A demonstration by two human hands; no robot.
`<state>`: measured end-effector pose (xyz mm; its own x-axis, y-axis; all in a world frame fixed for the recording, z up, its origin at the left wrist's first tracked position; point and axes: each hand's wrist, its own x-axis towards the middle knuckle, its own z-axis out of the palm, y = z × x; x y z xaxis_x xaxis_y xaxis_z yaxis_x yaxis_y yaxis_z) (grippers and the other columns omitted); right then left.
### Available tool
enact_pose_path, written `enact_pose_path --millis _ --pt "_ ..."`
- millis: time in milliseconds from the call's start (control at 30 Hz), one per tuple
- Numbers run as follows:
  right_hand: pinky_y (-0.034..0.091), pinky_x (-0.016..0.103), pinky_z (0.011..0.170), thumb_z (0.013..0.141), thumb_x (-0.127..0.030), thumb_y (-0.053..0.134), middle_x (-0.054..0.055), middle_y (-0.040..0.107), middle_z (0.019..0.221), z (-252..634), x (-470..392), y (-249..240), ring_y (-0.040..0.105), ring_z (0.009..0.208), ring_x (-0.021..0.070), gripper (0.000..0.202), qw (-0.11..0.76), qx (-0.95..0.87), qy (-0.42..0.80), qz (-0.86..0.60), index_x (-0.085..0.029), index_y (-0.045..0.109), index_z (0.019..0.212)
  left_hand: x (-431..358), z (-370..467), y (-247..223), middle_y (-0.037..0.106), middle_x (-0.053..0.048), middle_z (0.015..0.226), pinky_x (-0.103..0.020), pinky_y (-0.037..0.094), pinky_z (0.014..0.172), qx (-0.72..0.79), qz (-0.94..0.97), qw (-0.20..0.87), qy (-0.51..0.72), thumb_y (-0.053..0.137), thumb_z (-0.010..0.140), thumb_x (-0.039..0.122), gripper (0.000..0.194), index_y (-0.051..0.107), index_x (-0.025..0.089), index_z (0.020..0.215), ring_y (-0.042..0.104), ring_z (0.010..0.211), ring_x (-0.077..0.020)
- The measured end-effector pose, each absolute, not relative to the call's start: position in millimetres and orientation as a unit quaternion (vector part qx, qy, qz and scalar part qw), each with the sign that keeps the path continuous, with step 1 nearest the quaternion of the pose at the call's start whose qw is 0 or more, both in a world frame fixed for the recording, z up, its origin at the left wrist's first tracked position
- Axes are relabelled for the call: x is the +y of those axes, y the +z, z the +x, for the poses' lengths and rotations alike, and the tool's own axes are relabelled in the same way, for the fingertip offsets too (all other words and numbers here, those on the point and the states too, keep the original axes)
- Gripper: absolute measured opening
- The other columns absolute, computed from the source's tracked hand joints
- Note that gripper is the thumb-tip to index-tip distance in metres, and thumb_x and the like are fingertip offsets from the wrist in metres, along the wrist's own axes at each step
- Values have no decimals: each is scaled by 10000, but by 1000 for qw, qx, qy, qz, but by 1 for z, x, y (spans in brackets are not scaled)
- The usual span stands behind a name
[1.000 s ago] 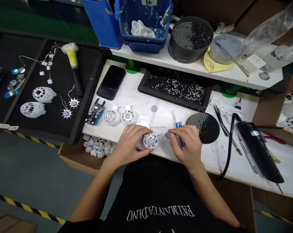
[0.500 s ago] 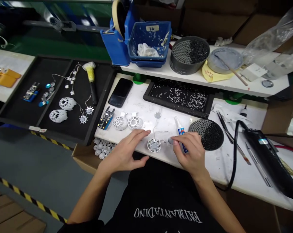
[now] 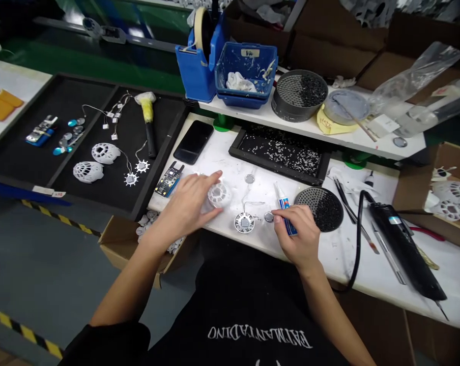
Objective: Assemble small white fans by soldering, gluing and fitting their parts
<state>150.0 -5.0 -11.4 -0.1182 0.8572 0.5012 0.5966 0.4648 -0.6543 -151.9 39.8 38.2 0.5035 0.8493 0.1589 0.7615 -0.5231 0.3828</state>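
Note:
My left hand (image 3: 186, 203) has its thumb and fingers around a white openwork shell (image 3: 219, 194), which is blurred by motion. A second shell beside it is now mostly hidden by that hand. Between my hands lies a round white spoked part (image 3: 244, 222) with a grey square in its middle and thin wires leading up from it. My right hand (image 3: 299, 231) pinches the edge of a small round silvery disc (image 3: 268, 217) just above or on the table. Partly behind the right fingers is a blue-and-white glue tube (image 3: 283, 201). Another silvery disc (image 3: 249, 179) lies farther back.
A phone (image 3: 194, 142) and a circuit board (image 3: 169, 179) lie at the left of the worktop. A tray of small white bits (image 3: 279, 152) sits under the shelf. To the right are a dish of black grains (image 3: 319, 209), tweezers (image 3: 346, 201) and a corded black tool (image 3: 405, 249).
My left hand has moved left and taken hold of a white shell. The right hand stays at the disc. The camera view has shifted slightly.

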Motion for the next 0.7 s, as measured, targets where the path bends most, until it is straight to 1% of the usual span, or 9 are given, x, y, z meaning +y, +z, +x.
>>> enact_pose_path --millis 67,100,200,333,400,467,533,600,700 --pt "525 469 867 964 -137 671 51 756 954 150 -5 -12 639 904 246 153 436 -736 148 -497 -242 732 1057 17 -140 45 639 -127 1451 -506 475 1177 445 851 189 204 720 996 397 804 269 240 1643 590 1341 -310" --pt "521 469 865 967 -141 669 51 753 951 150 -5 -12 639 896 244 152 433 -737 149 -497 -242 733 1061 7 -134 48 622 -128 1483 -507 475 1191 433 853 200 211 707 1007 385 793 262 250 1650 569 1380 -310" --pt "508 469 862 977 -146 660 51 743 946 150 -5 -12 640 876 241 161 423 -742 153 -497 -244 737 1080 -10 -117 48 595 -135 1523 -565 470 1210 410 864 200 213 693 1015 372 795 245 278 1665 544 1427 -341" --pt "506 458 861 965 -173 702 43 744 957 149 -6 -9 656 895 244 171 418 -756 155 -480 -258 733 1110 -9 -109 35 605 -139 1502 -605 469 1216 398 870 206 208 712 1002 326 815 239 283 1664 597 1373 -344" --pt "506 464 887 935 -245 782 51 750 1026 146 -7 -5 665 952 257 266 399 -775 162 -463 -262 715 1192 -7 -109 28 603 -150 1498 -605 471 1218 398 870 200 212 718 996 309 810 252 267 1658 594 1380 -346" --pt "501 479 930 898 -348 851 71 747 1136 141 -8 -2 664 1030 277 453 366 -795 173 -451 -260 674 1306 -6 -109 24 596 -165 1502 -601 485 1208 398 870 197 215 718 994 289 808 256 252 1657 579 1403 -353" --pt "491 490 965 887 -433 867 85 736 1230 136 -9 -1 656 1093 292 585 337 -806 185 -450 -264 627 1393 -7 -108 21 586 -175 1513 -610 485 1206 397 868 202 217 709 998 268 815 240 254 1665 568 1424 -360" --pt "478 493 975 900 -477 850 81 735 1267 133 -9 -1 650 1119 297 621 319 -809 190 -456 -278 602 1433 -8 -107 20 584 -177 1517 -628 478 1209 395 867 210 221 692 1009 270 810 226 266 1672 569 1430 -361" --pt "464 486 963 919 -495 827 67 739 1267 131 -10 -3 646 1121 296 600 307 -809 191 -463 -290 607 1439 -7 -106 22 588 -174 1511 -635 480 1206 392 867 212 225 678 1016 267 792 231 269 1670 579 1417 -359"
